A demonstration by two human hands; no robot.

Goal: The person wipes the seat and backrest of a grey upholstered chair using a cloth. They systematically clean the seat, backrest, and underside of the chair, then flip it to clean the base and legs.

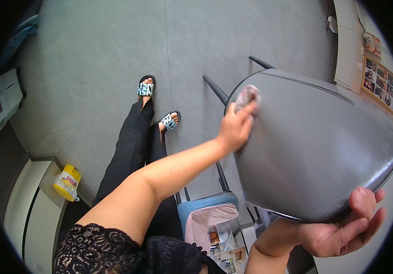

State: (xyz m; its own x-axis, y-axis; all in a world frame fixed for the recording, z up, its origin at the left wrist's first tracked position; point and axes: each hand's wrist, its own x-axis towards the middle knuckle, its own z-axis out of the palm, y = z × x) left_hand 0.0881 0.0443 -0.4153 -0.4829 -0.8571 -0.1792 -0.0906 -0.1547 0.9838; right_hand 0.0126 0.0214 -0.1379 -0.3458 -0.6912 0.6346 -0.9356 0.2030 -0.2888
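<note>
L hand [235,129] pressing 1 small cloth pad [247,96] onto far edge of 1 grey chair seat [315,146], grip closed on pad. R hand [342,226] cupping near rim from below, fingers half curled. 1 yellow bottle [67,182] on worktop [32,214] at left, 2 sandals on floor.

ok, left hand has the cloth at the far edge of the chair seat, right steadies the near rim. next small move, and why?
Probably draw the left hand and its wad of cloth back across the grey chair seat toward the near rim. The cloth sits at the far edge, most of the glossy surface lies between it and the right hand, which grips the near rim from below, so the seat looks steadied for a stroke.
</note>
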